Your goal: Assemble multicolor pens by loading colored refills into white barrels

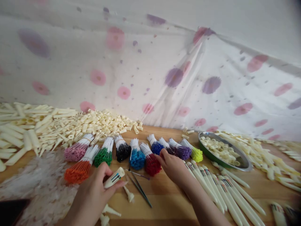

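My left hand (pixel 94 191) is closed round a cream pen barrel (pixel 114 177) with coloured refills showing at its open end. My right hand (pixel 172 166) reaches forward with fingers pinched at the row of refill bundles, touching between the red bundle (pixel 151 163) and a dark purple bundle (pixel 169 149). What its fingertips hold is hidden. The row runs from pink (pixel 76 151) and orange (pixel 78 171) through green (pixel 103 155), black (pixel 122 150) and blue (pixel 137 157) to yellow-green (pixel 196 153).
Cream pen parts are heaped at the back left (pixel 47 125). A metal bowl (pixel 244 164) of small cream pieces stands at the right. Assembled pens (pixel 223 191) lie in a row beside my right forearm. Tweezers (pixel 139 188) and loose cream tips (pixel 129 196) lie on the wooden table.
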The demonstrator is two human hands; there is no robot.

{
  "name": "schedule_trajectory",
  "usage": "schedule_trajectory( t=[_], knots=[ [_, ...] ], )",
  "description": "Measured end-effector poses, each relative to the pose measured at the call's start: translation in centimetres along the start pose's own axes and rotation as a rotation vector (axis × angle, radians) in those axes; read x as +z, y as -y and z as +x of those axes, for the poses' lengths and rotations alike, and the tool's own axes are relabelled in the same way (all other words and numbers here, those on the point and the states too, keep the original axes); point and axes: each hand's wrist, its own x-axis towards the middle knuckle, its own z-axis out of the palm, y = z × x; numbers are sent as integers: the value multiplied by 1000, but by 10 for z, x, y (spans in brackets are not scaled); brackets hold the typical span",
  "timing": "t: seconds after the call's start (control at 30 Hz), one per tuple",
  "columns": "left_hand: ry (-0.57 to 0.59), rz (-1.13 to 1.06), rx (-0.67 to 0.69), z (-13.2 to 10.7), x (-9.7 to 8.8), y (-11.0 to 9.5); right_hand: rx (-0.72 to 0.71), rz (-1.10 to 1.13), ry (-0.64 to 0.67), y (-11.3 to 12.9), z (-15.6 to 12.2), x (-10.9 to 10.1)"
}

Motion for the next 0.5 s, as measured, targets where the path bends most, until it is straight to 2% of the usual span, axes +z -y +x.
schedule_trajectory(
  t=[0.1,0.23,0.4,0.5],
  knots=[
    [18,-8,20,-1,1,-4,0,17,14,4,1,9],
    [45,-101,45,-5,3,-8,-31,178,109,-6,8,12],
    [256,-228,120,-11,0,-10,-4,525,320,-21,16,12],
    [301,-266,149,-11,-2,-13,14,704,395,-24,15,11]
  ],
)
